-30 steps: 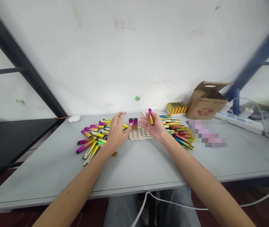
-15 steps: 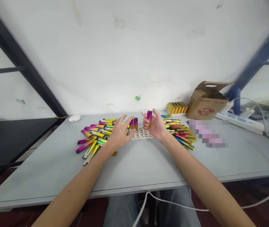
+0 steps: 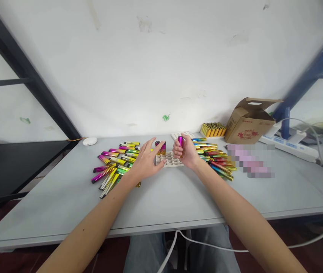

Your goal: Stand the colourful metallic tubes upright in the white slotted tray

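Note:
My right hand [image 3: 186,154] grips a magenta-and-gold lighter [image 3: 180,141] upright over the right end of a beige tray with round holes [image 3: 170,162]. Two similar lighters [image 3: 160,147] stand upright in the tray's far row. My left hand [image 3: 146,162] is spread open, its fingers resting at the tray's left edge, close to those two lighters. A pile of colourful lighters [image 3: 113,167] lies to the left of the tray, and another pile [image 3: 214,155] lies to the right.
A block of yellow lighters [image 3: 212,129] and an open cardboard box [image 3: 248,120] stand at the back right. A second tray [image 3: 182,134] lies behind the hands. A white power strip [image 3: 289,148] with cables sits far right; a white oval object [image 3: 89,141] far left.
My right hand has turned the lighter upright and lowered it toward the tray. My left hand has slid right to the tray's left edge.

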### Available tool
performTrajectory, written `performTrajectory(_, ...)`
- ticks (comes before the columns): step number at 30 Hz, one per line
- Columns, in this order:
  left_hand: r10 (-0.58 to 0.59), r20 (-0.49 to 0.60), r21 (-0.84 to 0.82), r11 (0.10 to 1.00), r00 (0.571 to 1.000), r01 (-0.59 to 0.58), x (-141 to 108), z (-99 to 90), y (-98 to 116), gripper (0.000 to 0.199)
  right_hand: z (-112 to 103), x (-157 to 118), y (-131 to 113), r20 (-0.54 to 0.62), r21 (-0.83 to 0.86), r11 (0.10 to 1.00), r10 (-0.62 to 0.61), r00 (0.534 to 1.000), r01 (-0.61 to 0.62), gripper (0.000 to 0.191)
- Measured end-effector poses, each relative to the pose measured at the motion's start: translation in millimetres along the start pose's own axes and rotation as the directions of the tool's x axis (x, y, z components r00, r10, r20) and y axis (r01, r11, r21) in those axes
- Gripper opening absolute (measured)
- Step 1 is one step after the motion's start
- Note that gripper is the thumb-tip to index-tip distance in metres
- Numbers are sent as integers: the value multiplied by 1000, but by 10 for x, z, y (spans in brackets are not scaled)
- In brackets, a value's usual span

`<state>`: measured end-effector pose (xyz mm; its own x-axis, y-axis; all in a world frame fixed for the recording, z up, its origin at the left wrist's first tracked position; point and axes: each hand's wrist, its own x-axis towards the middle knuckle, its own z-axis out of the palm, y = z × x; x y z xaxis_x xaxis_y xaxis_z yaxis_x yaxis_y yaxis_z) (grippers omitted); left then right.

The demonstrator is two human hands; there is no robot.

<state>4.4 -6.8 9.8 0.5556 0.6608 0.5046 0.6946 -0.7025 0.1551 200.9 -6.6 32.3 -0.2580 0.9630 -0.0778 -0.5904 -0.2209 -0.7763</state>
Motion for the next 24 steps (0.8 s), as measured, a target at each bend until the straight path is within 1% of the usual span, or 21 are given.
performTrajectory(5,8,3,22,1000,1000,-8,-6,13,10,62,-9,11,19,-42,-22,1000,-9,999,8,45)
performTrajectory(10,24,-10,27,999,1000,-23,-14,36,-10,65,-8,15,33,-30,-44,999,14,999,-15,44)
performTrajectory(17,9,-4,29,1000,1000,-9,-13,43,-18,64,-4,12,30,-9,-52,998,38,999,-38,44)
performTrajectory(20,5,-5,27,1000,1000,-5,-13,41,-14,64,-6,15,30,-24,-73,996,55,998,-57,43)
performTrajectory(24,-13,9,33,999,1000,13,-13,36,-7,65,-14,16,33,-37,-65,997,40,999,-43,44)
